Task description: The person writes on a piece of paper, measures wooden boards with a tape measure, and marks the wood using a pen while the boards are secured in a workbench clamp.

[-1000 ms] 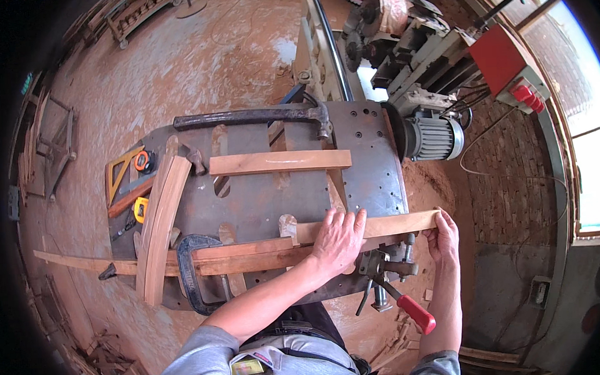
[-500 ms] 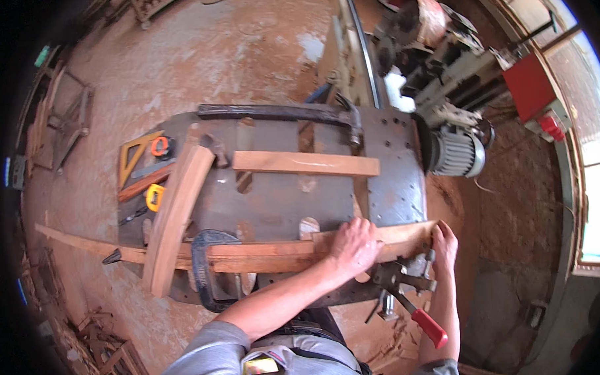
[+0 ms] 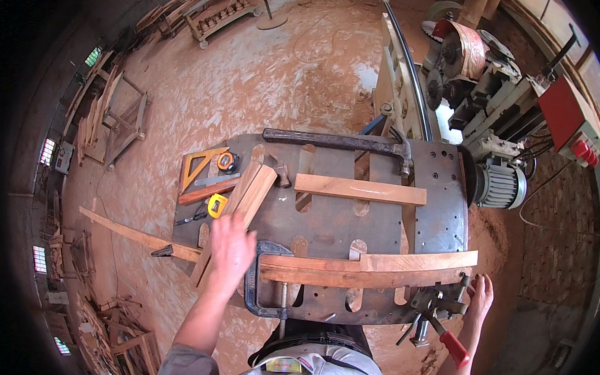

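Observation:
My left hand (image 3: 231,248), slightly blurred, is over the wooden beams (image 3: 251,194) lying aslant at the left of the metal table; whether its fingers grip them is unclear. My right hand (image 3: 479,299) has its fingers apart, just off the table's right edge beside a toggle clamp (image 3: 438,308) with a red handle. Along the near edge runs a long curved wooden strip (image 3: 316,275), with a shorter wooden board (image 3: 418,261) against the far side of its right part. A blue C-clamp (image 3: 252,282) spans the strip left of centre.
A straight wooden bar (image 3: 359,189) lies mid-table, beyond it a hammer (image 3: 338,141). At the left lie a yellow set square (image 3: 199,168), tape measures (image 3: 217,205) and a second hammer head (image 3: 282,175). A motor (image 3: 501,186) and a red switch box (image 3: 565,122) stand at the right.
My left hand has left the short board and moved left to the slanted beams. My right hand has come off the board's end. The whole view has shifted.

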### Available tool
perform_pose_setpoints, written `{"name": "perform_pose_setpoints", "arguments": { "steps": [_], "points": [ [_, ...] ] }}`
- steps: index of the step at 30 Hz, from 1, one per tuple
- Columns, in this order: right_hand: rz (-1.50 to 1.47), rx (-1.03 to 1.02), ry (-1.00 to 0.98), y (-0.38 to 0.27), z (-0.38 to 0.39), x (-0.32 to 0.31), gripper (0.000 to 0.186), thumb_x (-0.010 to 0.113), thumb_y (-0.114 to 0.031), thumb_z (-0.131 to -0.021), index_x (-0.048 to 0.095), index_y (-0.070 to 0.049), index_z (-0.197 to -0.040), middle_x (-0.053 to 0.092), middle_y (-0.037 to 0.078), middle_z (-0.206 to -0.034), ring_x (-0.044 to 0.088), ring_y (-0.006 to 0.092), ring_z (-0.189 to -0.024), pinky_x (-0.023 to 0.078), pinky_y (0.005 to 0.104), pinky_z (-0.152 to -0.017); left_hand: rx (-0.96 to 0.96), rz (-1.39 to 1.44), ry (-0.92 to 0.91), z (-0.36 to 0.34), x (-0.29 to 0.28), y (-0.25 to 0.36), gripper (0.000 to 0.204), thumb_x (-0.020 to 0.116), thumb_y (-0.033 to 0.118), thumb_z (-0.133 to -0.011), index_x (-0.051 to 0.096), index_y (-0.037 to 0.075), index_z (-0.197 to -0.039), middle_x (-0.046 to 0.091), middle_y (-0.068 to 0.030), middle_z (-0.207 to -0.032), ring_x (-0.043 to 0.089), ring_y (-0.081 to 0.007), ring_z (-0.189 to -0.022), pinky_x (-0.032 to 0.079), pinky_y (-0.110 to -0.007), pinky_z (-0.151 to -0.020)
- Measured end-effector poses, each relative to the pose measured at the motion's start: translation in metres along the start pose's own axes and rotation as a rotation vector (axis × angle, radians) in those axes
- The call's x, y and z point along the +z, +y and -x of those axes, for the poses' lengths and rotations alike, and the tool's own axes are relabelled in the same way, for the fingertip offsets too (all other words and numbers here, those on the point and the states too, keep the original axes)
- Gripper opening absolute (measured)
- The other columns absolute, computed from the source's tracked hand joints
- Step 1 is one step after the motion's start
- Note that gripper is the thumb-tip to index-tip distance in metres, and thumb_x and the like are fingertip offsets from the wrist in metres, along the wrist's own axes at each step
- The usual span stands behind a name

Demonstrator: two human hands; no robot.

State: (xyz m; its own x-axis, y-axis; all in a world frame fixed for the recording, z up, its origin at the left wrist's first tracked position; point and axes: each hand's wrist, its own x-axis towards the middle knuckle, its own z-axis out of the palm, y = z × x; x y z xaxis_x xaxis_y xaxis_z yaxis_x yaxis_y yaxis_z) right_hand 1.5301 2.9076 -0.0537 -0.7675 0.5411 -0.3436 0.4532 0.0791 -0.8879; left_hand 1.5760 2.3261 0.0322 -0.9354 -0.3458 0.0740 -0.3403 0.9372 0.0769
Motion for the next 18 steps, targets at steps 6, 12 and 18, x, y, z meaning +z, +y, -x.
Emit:
{"name": "perform_pose_setpoints", "arguments": {
  "steps": [6, 12, 18],
  "points": [
    [-0.132, 0.049, -0.088, 0.033, 0.004, -0.012, 0.028, 0.062, -0.021, -0.099, 0.062, -0.003, -0.12, 0.067, 0.003, -0.103, 0.062, 0.0116, -0.091, 0.053, 0.0257, -0.073, -0.101, -0.145, 0.0, 0.046, 0.0, -0.027, 0.065, 0.079, 0.016, -0.075, 0.052, -0.003, -0.131, 0.052, -0.0191, -0.106, 0.052, -0.0375, -0.104, 0.045, -0.048, -0.091],
    [-0.118, 0.02, -0.097, 0.027, 0.011, -0.013, 0.028, 0.061, -0.022, -0.1, 0.062, -0.002, -0.119, 0.068, 0.004, -0.103, 0.063, 0.0125, -0.091, 0.054, 0.0271, -0.073, -0.092, -0.139, -0.003, 0.046, 0.0, -0.024, 0.061, 0.077, 0.017, -0.077, 0.055, -0.004, -0.129, 0.054, -0.0177, -0.103, 0.055, -0.0357, -0.102, 0.048, -0.047, -0.086],
    [-0.167, -0.01, 0.012, 0.01, 0.021, -0.028, 0.025, 0.059, -0.022, -0.1, 0.063, -0.005, -0.119, 0.068, 0.005, -0.108, 0.063, 0.0127, -0.092, 0.053, 0.0269, -0.072, -0.441, 1.141, -0.159, 0.031, -0.016, -0.039, 0.041, 0.063, 0.006, -0.087, 0.058, -0.006, -0.126, 0.066, -0.0115, -0.11, 0.066, -0.0202, -0.099, 0.052, -0.034, -0.088]
  ]
}}
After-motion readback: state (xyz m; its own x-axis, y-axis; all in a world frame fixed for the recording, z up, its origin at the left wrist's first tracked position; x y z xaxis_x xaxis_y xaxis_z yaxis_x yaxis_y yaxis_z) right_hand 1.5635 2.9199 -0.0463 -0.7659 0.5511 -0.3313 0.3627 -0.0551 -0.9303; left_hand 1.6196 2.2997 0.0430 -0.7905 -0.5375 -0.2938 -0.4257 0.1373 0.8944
